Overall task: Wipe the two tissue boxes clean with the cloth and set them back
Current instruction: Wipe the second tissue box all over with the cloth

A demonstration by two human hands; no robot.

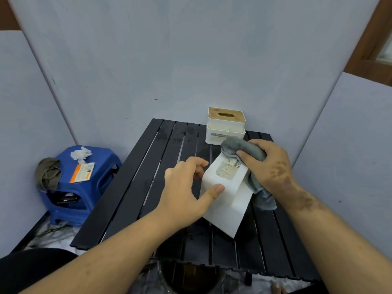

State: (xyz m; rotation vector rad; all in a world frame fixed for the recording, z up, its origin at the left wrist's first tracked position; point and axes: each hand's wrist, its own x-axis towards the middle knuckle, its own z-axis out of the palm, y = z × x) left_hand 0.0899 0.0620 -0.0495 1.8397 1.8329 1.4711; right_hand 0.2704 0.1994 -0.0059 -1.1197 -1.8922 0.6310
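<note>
A white tissue box (224, 206) lies tipped on its side in the middle of the black slatted table (148, 187), its label facing up. My left hand (184, 187) grips its left side, thumb pressed on the top face. My right hand (269, 166) holds a grey cloth (239, 148) bunched against the box's far right end, with part of the cloth hanging down beside the box. A second white tissue box (226, 126) with a wooden lid stands upright at the table's far edge, just behind the cloth.
A blue plastic stool (84, 187) stands left of the table, carrying a crumpled tissue (81, 153), a card packet (82, 171) and an olive rag (47, 174). A dark bucket (191, 276) sits under the table's near edge. Grey wall panels enclose the space.
</note>
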